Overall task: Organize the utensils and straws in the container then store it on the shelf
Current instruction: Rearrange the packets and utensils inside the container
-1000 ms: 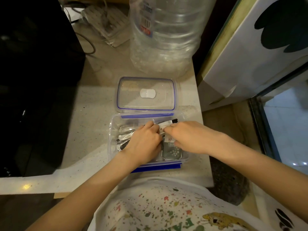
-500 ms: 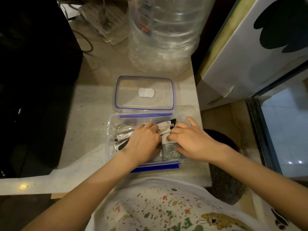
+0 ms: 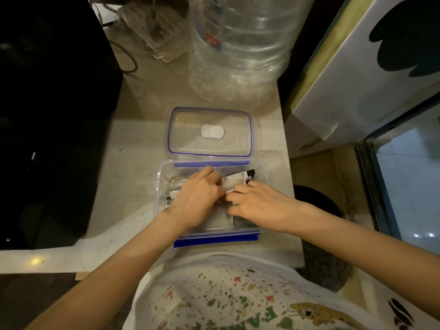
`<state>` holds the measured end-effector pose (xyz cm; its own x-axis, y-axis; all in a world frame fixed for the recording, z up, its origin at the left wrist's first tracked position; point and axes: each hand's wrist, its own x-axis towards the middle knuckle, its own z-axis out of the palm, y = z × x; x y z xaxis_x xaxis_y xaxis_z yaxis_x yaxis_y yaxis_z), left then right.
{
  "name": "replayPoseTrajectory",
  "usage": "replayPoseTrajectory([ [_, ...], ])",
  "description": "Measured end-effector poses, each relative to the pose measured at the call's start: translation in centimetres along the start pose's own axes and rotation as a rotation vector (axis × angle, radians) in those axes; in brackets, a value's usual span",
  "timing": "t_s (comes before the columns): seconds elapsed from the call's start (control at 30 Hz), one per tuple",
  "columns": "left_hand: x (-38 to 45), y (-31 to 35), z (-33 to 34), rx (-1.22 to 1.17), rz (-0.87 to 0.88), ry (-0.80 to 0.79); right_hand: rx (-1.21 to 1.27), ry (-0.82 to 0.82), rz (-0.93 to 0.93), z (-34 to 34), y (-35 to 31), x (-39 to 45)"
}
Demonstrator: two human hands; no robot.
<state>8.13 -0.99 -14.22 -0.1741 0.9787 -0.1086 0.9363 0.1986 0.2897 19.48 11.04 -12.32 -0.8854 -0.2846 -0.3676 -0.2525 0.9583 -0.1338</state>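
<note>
Since a moment ago our right hand [image 3: 259,206] has slid toward nine o'clock. Both hands curl on wrapped utensil packets [image 3: 234,184], apparently, inside the container [image 3: 214,234] on the table [image 3: 133,163], left hand [image 3: 200,198] too. We should press them flat, below the rim.

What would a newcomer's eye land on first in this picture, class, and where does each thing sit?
Both hands, the left hand and right hand, meet inside the clear container at the counter's near edge, handling wrapped utensil packets. Its blue-rimmed lid lies flat just behind. Farther back stands a large clear water bottle.
</note>
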Motion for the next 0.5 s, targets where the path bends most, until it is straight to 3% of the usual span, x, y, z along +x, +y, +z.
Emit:
replayPoseTrajectory([
  [0.3,0.06,-0.22,-0.06,-0.049,-0.038,-0.016,0.143,-0.077,0.029,-0.47,0.49,0.09],
  [0.5,0.25,-0.39,-0.08,-0.084,-0.06,-0.028,0.18,0.014,0.147,-0.42,0.23,-0.03],
])
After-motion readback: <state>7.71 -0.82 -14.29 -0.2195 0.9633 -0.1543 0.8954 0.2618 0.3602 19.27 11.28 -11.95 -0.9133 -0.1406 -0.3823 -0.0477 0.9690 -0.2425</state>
